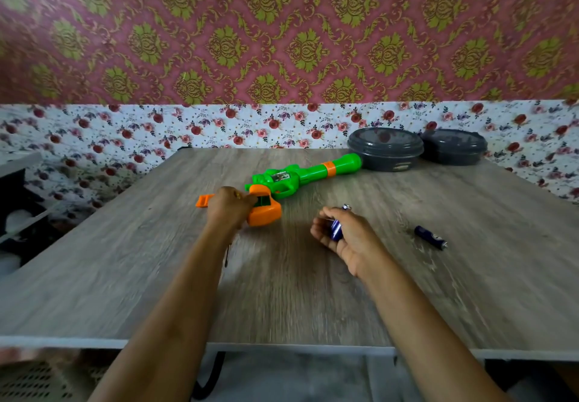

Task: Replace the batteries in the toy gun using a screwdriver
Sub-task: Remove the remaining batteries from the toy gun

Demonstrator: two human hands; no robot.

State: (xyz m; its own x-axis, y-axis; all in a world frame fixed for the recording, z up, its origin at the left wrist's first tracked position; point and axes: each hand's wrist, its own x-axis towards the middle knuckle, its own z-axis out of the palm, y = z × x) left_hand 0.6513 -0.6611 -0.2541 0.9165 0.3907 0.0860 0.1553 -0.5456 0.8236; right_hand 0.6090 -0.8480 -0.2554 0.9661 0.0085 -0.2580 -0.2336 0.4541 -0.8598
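Note:
A green and orange toy gun (300,176) lies flat on the wooden table (407,292), its barrel pointing to the far right. My left hand (228,206) rests on its orange grip, where the battery compartment stands open. The orange compartment cover (205,200) lies just left of that hand. My right hand (347,234) is curled around a blue battery (336,229), a little right of the grip. Another blue battery (430,237) lies loose on the table further right. A thin screwdriver (228,254) shows partly beside my left forearm.
Two dark grey round lidded containers (385,149) (452,146) stand at the table's far right, close to the gun's muzzle. A flowered wall runs behind the table. A shelf unit (18,201) sits off the left edge.

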